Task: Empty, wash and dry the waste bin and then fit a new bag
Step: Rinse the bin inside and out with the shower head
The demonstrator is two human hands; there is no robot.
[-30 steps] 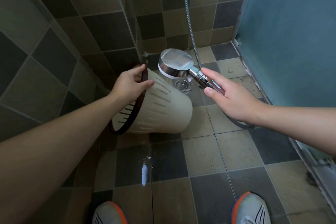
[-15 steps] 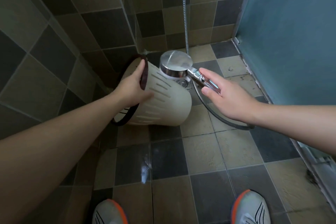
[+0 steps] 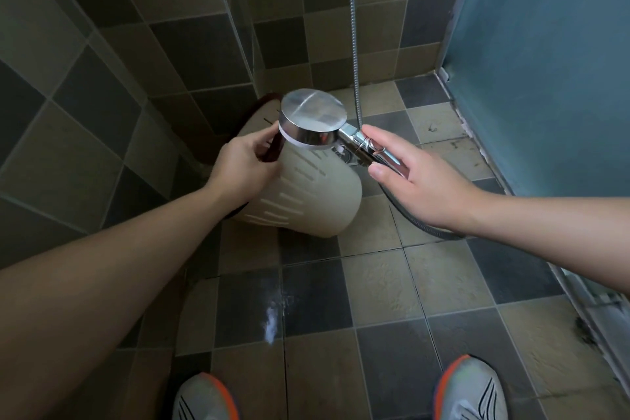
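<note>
Tiled floor (image 3: 375,300) of a shower corner, seen from above; a wet streak (image 3: 272,317) lies on it near the person's two shoes (image 3: 474,392).

Waste bin (image 3: 306,194): a cream plastic bin with slotted sides and a dark rim, held tipped on its side above the floor, in the corner where the tiled walls (image 3: 102,78) meet. Its mouth faces left and away, and its closed base faces right and toward the viewer. The inside is not visible, so how clean it is cannot be told.

Left hand (image 3: 243,165): fingers and thumb curled over the rim, gripping the bin.

Right hand (image 3: 412,177): wrapped around the chrome handle of the shower head (image 3: 312,121), with the forefinger stretched along it. The round head sits just above the bin's upper side, at the rim. Its spray face points away from the camera, so whether water is running cannot be told. The metal hose (image 3: 353,27) rises behind it.

Step in hand, as judged: washing. To do it well, turn the mouth toward the spray, direct the water inside, and rotate the bin by the rim so every wall and slot is rinsed. Keep the mouth tilted downward so the water drains onto the floor.
</note>
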